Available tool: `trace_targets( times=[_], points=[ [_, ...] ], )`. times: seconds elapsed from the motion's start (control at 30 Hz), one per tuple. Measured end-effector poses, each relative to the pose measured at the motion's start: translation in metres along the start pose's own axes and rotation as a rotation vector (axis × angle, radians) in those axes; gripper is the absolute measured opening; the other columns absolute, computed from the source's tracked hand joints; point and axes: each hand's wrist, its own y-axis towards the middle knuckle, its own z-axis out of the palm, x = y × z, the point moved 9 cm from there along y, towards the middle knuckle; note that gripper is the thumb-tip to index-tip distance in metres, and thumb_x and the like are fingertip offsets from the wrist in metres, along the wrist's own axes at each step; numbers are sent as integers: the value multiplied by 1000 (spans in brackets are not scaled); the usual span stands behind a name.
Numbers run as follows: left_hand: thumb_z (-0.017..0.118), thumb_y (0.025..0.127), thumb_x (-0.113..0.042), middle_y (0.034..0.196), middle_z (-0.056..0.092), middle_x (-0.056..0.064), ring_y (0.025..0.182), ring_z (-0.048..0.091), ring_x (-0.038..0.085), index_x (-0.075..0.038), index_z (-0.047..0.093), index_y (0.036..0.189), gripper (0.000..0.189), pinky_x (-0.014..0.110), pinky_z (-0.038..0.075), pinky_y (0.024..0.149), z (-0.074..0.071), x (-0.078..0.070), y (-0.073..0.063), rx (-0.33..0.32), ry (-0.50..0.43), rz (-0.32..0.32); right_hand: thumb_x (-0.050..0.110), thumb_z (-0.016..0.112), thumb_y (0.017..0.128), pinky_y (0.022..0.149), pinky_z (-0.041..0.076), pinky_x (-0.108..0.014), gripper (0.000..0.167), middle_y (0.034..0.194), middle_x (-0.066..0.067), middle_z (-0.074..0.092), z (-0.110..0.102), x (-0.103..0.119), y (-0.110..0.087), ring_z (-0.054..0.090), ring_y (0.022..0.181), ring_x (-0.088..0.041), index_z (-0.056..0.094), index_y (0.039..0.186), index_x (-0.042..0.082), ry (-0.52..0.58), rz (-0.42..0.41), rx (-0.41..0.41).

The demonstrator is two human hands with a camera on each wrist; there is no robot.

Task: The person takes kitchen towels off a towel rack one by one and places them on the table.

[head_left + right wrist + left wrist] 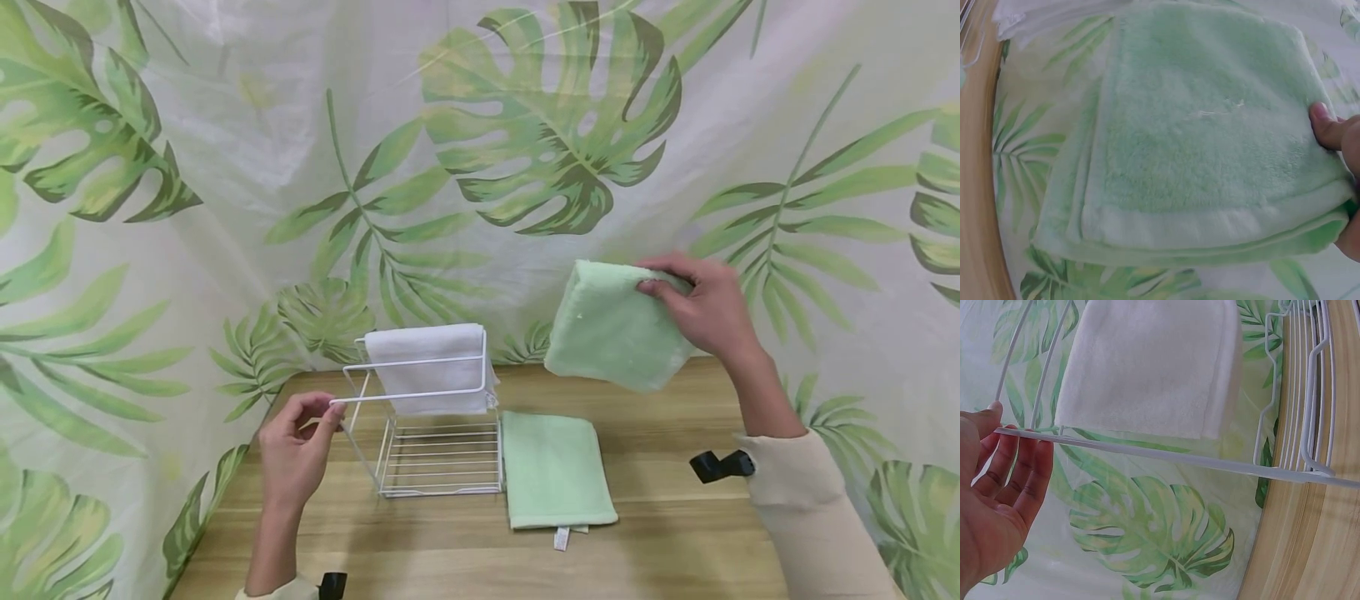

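Note:
A folded light green towel (618, 329) hangs in the air at the right, its edge pinched between the thumb and fingers of my right hand (708, 304). In the right wrist view its folded layers (1204, 137) fill most of the picture. My left hand (296, 446) grips the upper front left corner of a white wire rack (442, 492), fingers curled at the bar (1166, 456). A white towel (427, 367) drapes over the rack's rear top bar. Beside the rack, a second folded green towel (558, 475) lies flat with its white tag (561, 538) toward me.
The rack stands on a wooden table (420, 550), with a slatted wire shelf (442, 454) at its bottom. Behind and along the left side hangs a leaf-patterned cloth (547, 142). A black clip-like piece (720, 467) is at the right sleeve.

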Motion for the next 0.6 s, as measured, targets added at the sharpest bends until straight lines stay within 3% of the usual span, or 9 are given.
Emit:
trace_targets(
  times=[0.37,0.6],
  points=[
    [74,90,19,88,69,-12,73,72,2,11,71,103,16,11,63,64,0,1,0,2,0,1,1,84,90,63,49,-8,19,100,-14,83,-1,-24,-27,65,83,15,84,108,10,-12,20,167],
    [75,90,19,88,69,-12,73,72,3,11,71,103,16,11,63,64,0,0,0,4,-1,1,6,84,92,63,52,-11,20,108,-12,83,5,-40,-49,66,86,15,84,111,14,-5,89,253]
  ],
)
